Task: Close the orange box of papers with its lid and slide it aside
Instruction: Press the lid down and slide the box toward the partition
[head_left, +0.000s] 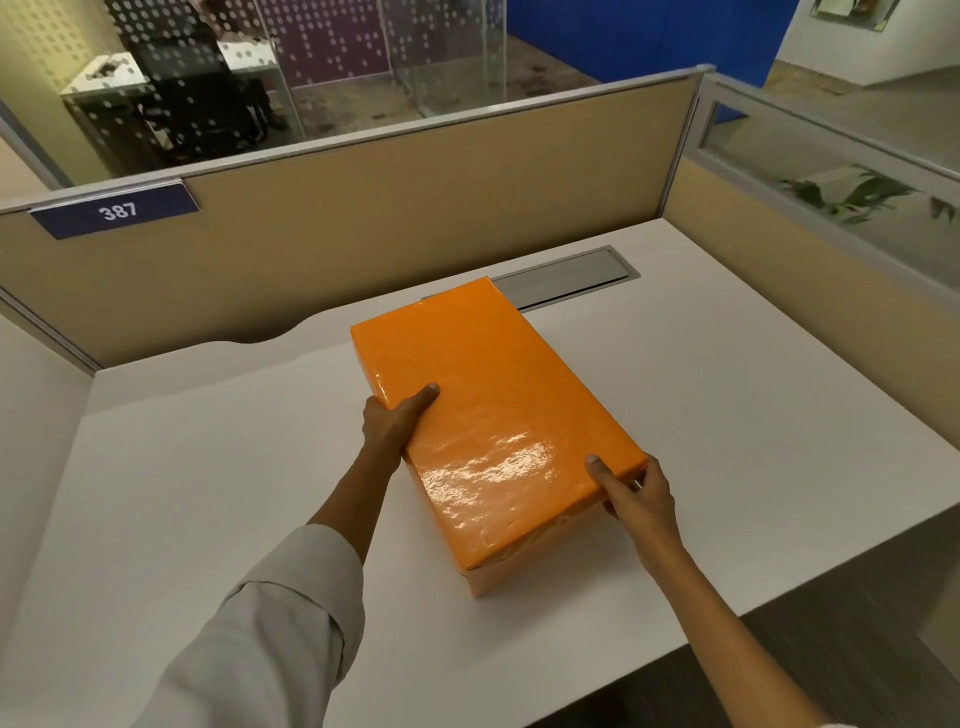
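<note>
A glossy orange box (488, 410) lies on the white desk (208, 467), turned at an angle, with its orange lid covering the top. A strip of the paler lower part (498, 577) shows below the lid at the near corner. My left hand (392, 421) grips the box's left long edge, thumb on top of the lid. My right hand (636, 493) holds the near right corner, thumb on the lid and fingers down the side. The papers inside are hidden.
Tan cubicle partitions (415, 208) wall in the desk at the back and right. A grey cable-tray cover (566, 280) sits in the desk just behind the box. A blue sign reading 387 (117, 210) hangs on the back partition. The desk's near edge runs at lower right.
</note>
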